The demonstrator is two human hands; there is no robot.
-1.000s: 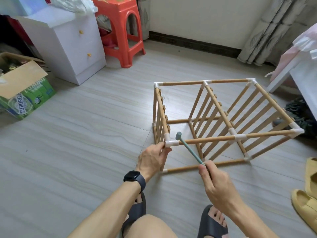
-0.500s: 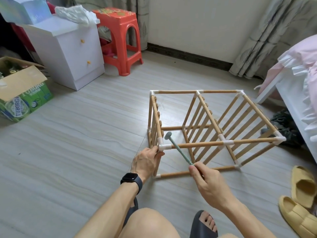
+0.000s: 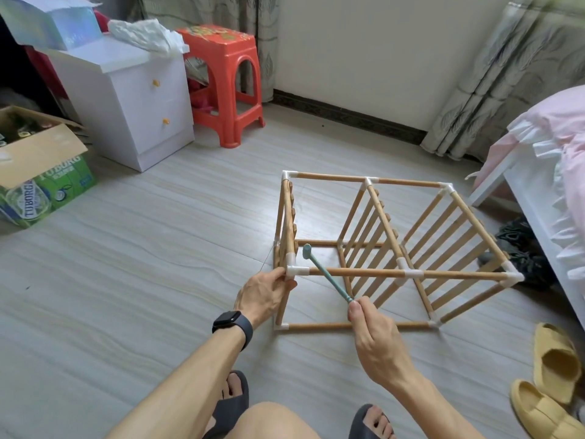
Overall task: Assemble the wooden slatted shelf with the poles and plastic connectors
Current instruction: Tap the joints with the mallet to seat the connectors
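Barely anything has shifted: the mallet (image 3: 329, 277) still hangs just above the near corner connector (image 3: 296, 270).
Left hand (image 3: 264, 296) grips the shelf frame (image 3: 354, 272) at that corner; right hand (image 3: 375, 343) pinches the mallet's handle end; the frame lies on its side on the floor (image 3: 158, 248); it looks light and stiff, yet push-fit joints may loosen, so hold poles beside connectors.

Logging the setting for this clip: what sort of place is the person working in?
Most likely a bedroom in a home. A bed with pink ruffled bedding stands at the right, a white two-drawer nightstand at the left, and curtains hang along the far wall.
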